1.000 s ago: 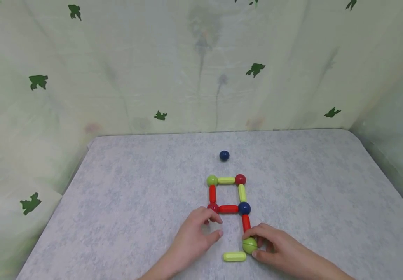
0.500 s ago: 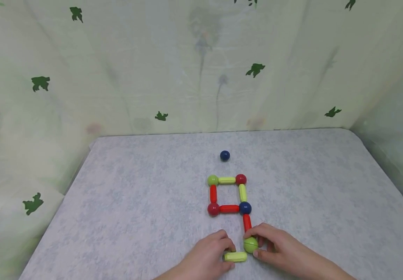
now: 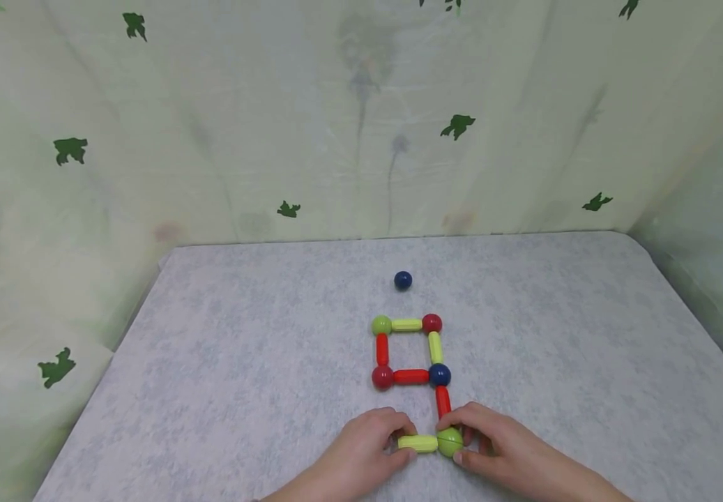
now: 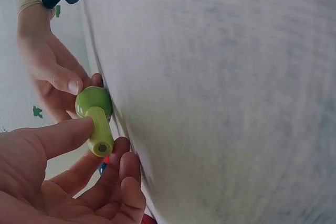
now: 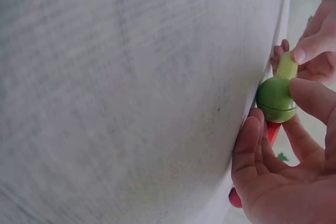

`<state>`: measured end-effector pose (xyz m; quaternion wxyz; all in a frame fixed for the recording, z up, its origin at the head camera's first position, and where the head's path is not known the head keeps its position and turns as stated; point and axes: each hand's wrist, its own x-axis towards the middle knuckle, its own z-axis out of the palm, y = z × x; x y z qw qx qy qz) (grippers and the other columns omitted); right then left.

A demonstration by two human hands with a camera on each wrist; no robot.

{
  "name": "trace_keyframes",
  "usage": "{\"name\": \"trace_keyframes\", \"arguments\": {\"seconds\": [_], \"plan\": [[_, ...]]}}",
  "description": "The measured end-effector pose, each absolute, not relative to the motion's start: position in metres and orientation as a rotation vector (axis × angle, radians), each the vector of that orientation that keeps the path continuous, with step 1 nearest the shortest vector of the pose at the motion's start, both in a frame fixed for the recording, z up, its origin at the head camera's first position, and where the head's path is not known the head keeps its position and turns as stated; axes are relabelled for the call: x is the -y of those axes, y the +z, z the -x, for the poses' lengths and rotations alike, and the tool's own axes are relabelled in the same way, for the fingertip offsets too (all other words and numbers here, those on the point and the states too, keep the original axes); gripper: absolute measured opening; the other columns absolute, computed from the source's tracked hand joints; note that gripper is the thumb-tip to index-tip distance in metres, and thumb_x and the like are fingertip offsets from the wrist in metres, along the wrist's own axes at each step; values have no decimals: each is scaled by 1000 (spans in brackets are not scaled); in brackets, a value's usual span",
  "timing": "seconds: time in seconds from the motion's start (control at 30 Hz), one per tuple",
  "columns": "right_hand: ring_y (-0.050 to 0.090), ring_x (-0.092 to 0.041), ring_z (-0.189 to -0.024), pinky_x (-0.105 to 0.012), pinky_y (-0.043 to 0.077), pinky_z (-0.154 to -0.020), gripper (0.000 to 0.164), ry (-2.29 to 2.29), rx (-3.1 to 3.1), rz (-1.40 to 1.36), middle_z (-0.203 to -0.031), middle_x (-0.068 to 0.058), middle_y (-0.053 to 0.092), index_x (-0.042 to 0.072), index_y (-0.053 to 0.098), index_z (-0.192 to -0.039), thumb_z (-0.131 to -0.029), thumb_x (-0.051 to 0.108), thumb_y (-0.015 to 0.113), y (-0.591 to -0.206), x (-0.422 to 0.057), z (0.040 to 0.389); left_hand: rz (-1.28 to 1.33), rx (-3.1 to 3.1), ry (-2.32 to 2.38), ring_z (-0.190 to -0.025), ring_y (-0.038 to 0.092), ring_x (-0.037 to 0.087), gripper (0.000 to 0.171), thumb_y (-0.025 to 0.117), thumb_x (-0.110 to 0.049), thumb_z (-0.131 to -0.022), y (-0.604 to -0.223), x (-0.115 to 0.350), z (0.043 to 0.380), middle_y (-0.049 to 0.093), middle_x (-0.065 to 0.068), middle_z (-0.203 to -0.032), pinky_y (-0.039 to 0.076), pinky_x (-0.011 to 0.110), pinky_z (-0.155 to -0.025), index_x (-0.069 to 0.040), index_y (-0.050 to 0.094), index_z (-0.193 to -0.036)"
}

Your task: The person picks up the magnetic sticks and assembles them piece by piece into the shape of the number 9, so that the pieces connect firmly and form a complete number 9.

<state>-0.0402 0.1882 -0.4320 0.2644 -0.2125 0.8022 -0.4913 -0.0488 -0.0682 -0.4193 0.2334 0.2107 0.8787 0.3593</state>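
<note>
With thumb and fingers my left hand pinches a yellow-green magnetic rod lying level on the table. The rod's right end touches a green ball, which my right hand holds between thumb and fingers. In the left wrist view the rod shows a round metal spot at its free end. From the green ball a red rod runs up to a blue ball. That blue ball is one corner of a square of rods and balls, with a red ball at its lower left.
Beyond the square, a loose blue ball sits on the grey cloth-covered table. The square's far corners are a green ball and a red ball. A pale patterned curtain hangs behind the table.
My left hand has come down from beside the lower-left red ball, taken hold of the yellow-green rod and moved it up against the green ball. My right hand has stayed at the ball.
</note>
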Motion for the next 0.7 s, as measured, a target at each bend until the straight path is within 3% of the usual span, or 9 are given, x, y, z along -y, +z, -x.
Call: {"name": "trace_keyframes", "arguments": {"seconds": [0.53,0.7], "plan": [[55,-15,-88,-25,49,-72,30,-1298,-2166,528,-98,5,58,29,61,-122,-93,30,69,-433,-188,37,-560,-2371,1084,-66,47,4,16,76,-16,-85,-421,70,48,54,-17,-81,42,23,-62,-23,69,-97],[55,-15,-88,-25,50,-72,30,-1295,-2172,536,-98,5,58,29,61,-122,-93,30,69,-432,-188,38,-569,-2363,1103,-65,49,6,14,72,-22,-90,-409,75,55,56,-15,-81,43,23,-59,-22,69,-104]]}}
